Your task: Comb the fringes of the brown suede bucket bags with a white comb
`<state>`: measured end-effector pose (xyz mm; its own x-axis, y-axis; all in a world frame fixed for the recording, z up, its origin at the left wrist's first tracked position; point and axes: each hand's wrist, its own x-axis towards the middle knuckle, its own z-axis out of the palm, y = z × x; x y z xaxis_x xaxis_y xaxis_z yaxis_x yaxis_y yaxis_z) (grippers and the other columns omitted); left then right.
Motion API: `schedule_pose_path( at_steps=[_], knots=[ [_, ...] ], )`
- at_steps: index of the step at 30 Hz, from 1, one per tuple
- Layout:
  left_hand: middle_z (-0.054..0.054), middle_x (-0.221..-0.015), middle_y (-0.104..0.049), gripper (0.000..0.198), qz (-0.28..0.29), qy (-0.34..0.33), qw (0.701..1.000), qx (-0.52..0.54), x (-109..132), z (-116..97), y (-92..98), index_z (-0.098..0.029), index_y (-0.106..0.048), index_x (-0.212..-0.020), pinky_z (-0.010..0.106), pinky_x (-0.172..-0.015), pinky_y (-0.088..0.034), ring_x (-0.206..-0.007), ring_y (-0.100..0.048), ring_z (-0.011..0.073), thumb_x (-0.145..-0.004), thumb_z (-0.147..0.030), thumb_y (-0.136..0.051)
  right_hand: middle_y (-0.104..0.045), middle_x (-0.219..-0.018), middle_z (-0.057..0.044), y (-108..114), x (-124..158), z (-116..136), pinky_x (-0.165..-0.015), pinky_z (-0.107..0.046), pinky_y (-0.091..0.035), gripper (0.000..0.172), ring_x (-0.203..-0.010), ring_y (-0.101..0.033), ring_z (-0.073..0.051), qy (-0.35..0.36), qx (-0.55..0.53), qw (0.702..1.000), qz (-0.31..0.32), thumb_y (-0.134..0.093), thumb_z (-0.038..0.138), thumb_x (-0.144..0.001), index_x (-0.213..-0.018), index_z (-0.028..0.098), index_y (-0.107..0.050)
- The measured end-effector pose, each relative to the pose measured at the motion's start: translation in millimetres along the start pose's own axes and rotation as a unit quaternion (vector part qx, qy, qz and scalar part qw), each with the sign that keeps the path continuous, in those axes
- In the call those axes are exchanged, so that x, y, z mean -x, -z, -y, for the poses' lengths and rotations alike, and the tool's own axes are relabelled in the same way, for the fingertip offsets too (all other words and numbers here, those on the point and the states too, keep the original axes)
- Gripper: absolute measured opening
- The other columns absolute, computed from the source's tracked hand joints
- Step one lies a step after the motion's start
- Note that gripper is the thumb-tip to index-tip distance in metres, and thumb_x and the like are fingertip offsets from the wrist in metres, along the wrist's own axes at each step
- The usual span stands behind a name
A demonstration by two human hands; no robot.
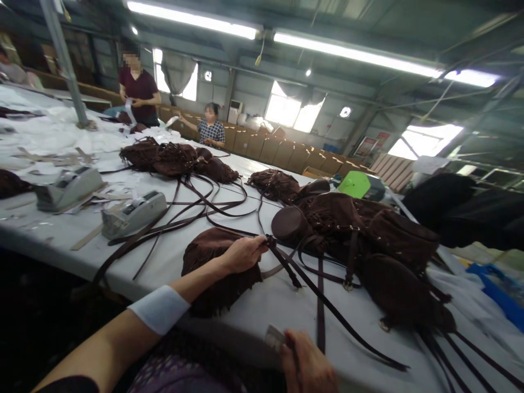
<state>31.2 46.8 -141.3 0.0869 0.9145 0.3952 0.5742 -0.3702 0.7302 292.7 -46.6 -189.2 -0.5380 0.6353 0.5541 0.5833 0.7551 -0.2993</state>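
My left hand (245, 254), with a white band (159, 309) round the forearm, reaches over a dark brown fringed bag (210, 245) lying on the table. Its fingers are closed on a dark brown strap (282, 261) at the bag's top right. A long loose strap end (347, 314) trails from there to the right. Low at the table's front edge, my right hand (309, 360) is blurred, its fingers closed. A small pale grey flat piece (275, 337) shows at its fingertips; its kind is unclear.
More brown bags (335, 218) with straps and buckles lie piled to the right, others (164, 158) farther back. Two tape dispensers (135, 213) stand at left. A green object (354, 184) sits behind the right pile. Two co-workers (141, 93) are across the table (164, 256).
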Motion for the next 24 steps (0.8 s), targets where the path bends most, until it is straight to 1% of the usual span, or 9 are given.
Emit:
schedule_pose_path(
  at_steps=[3, 6, 9, 11, 13, 17, 20, 22, 24],
  knots=[
    [-0.001, -0.061, -0.052, 0.013, 0.021, -0.014, 1.0, -0.006, -13, -14, 13.3, -0.019, -0.058, -0.086, 0.025, -0.055, -0.03, -0.055, -0.047, 0.013, -0.089, -0.027, -0.048, -0.062, -0.082, -0.005, 15, -49, 3, -0.069, -0.03, -0.048, 0.023, -0.073, -0.059, -0.018, 0.149, 0.024, 0.988, 0.006, -0.039, 0.017, -0.095, -0.105, 0.022, -0.059],
    [-0.001, -0.06, -0.054, 0.018, 0.046, -0.019, 0.999, 0.01, -24, -24, 24.9, -0.018, -0.057, -0.078, 0.024, -0.054, -0.031, -0.054, -0.047, 0.0117, -0.088, -0.027, -0.046, -0.06, -0.088, -0.005, 25, -88, 9, -0.075, -0.032, -0.046, 0.033, -0.078, -0.054, -0.017, 0.237, 0.046, 0.97, 0.009, -0.034, 0.007, -0.094, -0.104, 0.023, -0.061],
    [-0.002, -0.06, -0.055, 0.019, 0.063, -0.014, 0.997, 0.035, -34, -35, 37.5, -0.017, -0.056, -0.072, 0.023, -0.055, -0.033, -0.056, -0.048, 0.0114, -0.086, -0.026, -0.047, -0.058, -0.092, -0.005, 28, -114, 13, -0.08, -0.032, -0.044, 0.035, -0.085, -0.052, -0.017, 0.259, 0.055, 0.964, -0.01, -0.034, 0.006, -0.094, -0.104, 0.023, -0.064],
    [-0.003, -0.056, -0.052, 0.019, 0.078, -0.005, 0.995, 0.055, -37, -44, 45.7, -0.017, -0.054, -0.068, 0.023, -0.053, -0.032, -0.054, -0.046, 0.0108, -0.084, -0.027, -0.049, -0.058, -0.093, -0.006, 25, -126, 14, -0.081, -0.033, -0.043, 0.034, -0.087, -0.052, -0.018, 0.258, 0.058, 0.964, -0.027, -0.036, 0.007, -0.094, -0.105, 0.023, -0.065],
    [-0.005, -0.053, -0.047, 0.02, 0.098, 0.005, 0.992, 0.078, -38, -54, 52.3, -0.017, -0.053, -0.065, 0.023, -0.051, -0.03, -0.051, -0.042, 0.0099, -0.082, -0.028, -0.052, -0.058, -0.093, -0.006, 20, -134, 14, -0.081, -0.034, -0.042, 0.033, -0.087, -0.051, -0.018, 0.266, 0.059, 0.962, -0.028, -0.038, 0.009, -0.095, -0.107, 0.023, -0.065],
    [-0.007, -0.051, -0.042, 0.026, 0.13, 0.027, 0.981, 0.145, -34, -68, 56.1, -0.016, -0.051, -0.063, 0.022, -0.048, -0.028, -0.049, -0.037, 0.0081, -0.079, -0.036, -0.057, -0.061, -0.093, -0.005, 4, -135, 11, -0.084, -0.035, -0.041, 0.028, -0.091, -0.051, -0.02, 0.301, 0.051, 0.952, 0.009, -0.044, 0.013, -0.094, -0.112, 0.024, -0.063],
    [-0.007, -0.051, -0.04, 0.035, 0.132, 0.046, 0.969, 0.205, -33, -66, 53.1, -0.017, -0.048, -0.064, 0.022, -0.045, -0.027, -0.045, -0.033, 0.0062, -0.078, -0.047, -0.059, -0.064, -0.093, -0.004, -13, -120, 6, -0.084, -0.034, -0.04, 0.028, -0.093, -0.053, -0.02, 0.285, 0.048, 0.956, 0.059, -0.048, 0.01, -0.09, -0.108, 0.026, -0.064],
    [-0.008, -0.052, -0.04, 0.038, 0.106, 0.062, 0.963, 0.241, -36, -57, 50.8, -0.017, -0.047, -0.067, 0.021, -0.044, -0.026, -0.043, -0.032, 0.0053, -0.077, -0.053, -0.058, -0.065, -0.09, -0.001, -28, -102, 0, -0.079, -0.03, -0.04, 0.029, -0.088, -0.054, -0.018, 0.265, 0.042, 0.954, 0.131, -0.049, 0.008, -0.087, -0.102, 0.027, -0.064],
    [-0.008, -0.052, -0.039, 0.039, 0.059, 0.081, 0.959, 0.265, -41, -45, 48.7, -0.018, -0.047, -0.071, 0.019, -0.043, -0.026, -0.043, -0.033, 0.005, -0.078, -0.055, -0.056, -0.065, -0.088, 0.001, -44, -79, -7, -0.074, -0.025, -0.04, 0.026, -0.083, -0.055, -0.016, 0.243, 0.026, 0.948, 0.202, -0.052, 0.01, -0.084, -0.101, 0.027, -0.063]
  ],
)
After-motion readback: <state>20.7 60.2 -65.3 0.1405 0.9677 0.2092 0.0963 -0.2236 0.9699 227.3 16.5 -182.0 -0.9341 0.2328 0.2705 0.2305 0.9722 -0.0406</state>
